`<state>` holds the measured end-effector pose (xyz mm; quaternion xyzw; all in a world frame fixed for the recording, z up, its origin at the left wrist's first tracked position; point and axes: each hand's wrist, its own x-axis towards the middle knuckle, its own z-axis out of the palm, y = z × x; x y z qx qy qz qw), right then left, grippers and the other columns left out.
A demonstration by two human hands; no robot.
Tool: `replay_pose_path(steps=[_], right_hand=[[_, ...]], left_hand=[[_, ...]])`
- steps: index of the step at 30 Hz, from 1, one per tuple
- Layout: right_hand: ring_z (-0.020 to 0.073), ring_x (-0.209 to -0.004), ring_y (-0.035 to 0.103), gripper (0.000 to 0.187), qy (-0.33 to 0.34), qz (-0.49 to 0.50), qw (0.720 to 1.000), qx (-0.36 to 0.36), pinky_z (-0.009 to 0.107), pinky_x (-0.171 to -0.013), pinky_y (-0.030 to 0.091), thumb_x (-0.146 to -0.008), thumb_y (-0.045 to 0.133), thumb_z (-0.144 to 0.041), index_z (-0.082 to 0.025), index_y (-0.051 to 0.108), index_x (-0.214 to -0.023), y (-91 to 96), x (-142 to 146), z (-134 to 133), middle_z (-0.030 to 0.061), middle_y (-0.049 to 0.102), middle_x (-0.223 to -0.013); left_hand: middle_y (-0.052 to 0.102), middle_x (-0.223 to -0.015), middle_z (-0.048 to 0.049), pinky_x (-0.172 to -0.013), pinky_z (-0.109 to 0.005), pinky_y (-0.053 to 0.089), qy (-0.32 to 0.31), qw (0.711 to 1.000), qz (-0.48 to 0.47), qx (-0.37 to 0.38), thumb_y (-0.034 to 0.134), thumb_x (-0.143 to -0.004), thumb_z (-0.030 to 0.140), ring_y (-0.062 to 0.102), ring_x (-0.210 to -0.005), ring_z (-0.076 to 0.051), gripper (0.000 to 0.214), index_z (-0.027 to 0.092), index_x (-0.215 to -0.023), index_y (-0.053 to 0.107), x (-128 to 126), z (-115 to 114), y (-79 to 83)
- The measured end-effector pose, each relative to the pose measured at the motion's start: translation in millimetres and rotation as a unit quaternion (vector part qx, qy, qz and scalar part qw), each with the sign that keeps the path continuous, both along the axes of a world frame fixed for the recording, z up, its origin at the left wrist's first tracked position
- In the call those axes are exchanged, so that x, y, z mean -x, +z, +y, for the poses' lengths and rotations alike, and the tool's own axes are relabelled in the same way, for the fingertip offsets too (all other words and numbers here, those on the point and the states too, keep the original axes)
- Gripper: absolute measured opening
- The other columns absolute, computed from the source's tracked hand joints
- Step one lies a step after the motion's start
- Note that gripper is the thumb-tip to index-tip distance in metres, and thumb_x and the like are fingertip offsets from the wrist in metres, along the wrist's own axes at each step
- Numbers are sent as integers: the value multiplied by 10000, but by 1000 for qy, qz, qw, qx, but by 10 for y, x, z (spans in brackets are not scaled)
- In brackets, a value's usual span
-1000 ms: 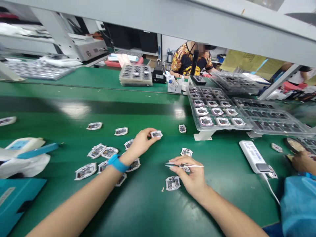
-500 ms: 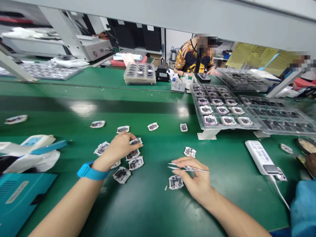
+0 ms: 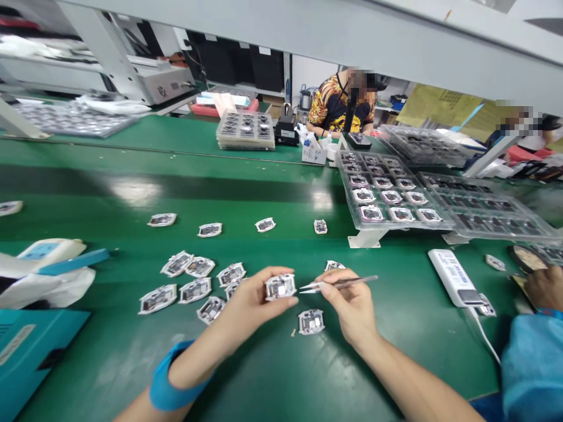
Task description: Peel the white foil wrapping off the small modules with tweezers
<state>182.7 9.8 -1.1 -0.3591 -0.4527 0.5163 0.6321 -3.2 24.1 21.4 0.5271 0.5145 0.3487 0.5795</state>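
Observation:
My left hand (image 3: 248,305) pinches a small white-framed circuit part (image 3: 280,286) just above the green mat, a blue band (image 3: 165,384) on its wrist. My right hand (image 3: 352,305) is closed on metal tweezers (image 3: 336,285), whose tips point left at the held part. Another part (image 3: 311,321) lies flat on the mat below and between both hands. A cluster of several similar parts (image 3: 191,284) lies to the left of my left hand. One more part (image 3: 334,266) peeks out behind my right hand.
Three parts (image 3: 265,225) lie in a row further back on the conveyor. Clear trays of parts (image 3: 387,196) stand on a stand at the right. A white scanner (image 3: 451,276) with cable lies right. A co-worker's hand (image 3: 545,287) and blue sleeve are at far right. A teal device (image 3: 26,346) sits at left.
My left hand set one part in the back row, drew back to the cluster, then lifted another part toward the tweezers. My right hand tilted the tweezers up toward it.

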Motion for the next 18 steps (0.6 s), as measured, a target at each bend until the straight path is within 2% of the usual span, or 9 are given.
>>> replay_pose_path(steps=[2, 5, 11, 18], right_hand=[[143, -767, 679, 90, 3, 5, 1000, 16, 252, -722, 542, -769, 786, -224, -213, 699, -790, -23, 22, 0, 0, 720, -789], [141, -766, 673, 83, -4, -11, 1000, 24, 245, -725, 531, -764, 784, -221, -211, 705, -791, -66, 45, -8, -1, 723, -785], [127, -758, 673, 78, 2, -11, 999, 35, 225, -715, 525, -758, 787, -213, -218, 717, -793, -98, 61, -18, -9, 729, -795], [123, -766, 681, 83, 7, 5, 999, 33, 216, -714, 534, -757, 793, -214, -226, 720, -793, -65, 71, -24, -13, 734, -795]], left_hand=[[671, -796, 5, -649, -263, 458, -5, 998, -47, 48, 783, -640, 361, 584, -710, -173, 518, 197, -1111, 642, -93, -120, 17], [617, -685, 18, -583, -234, 409, 13, 992, -89, 90, 693, -761, 420, 526, -644, -145, 496, 174, -1188, 646, -145, -237, -7], [596, -626, 1, -531, -227, 357, 45, 987, -116, 97, 601, -841, 476, 480, -604, -138, 442, 139, -1111, 693, -161, -286, -136], [627, -680, -15, -507, -228, 346, 48, 988, -113, 90, 601, -839, 493, 478, -583, -132, 443, 137, -1086, 695, -186, -269, -143]])
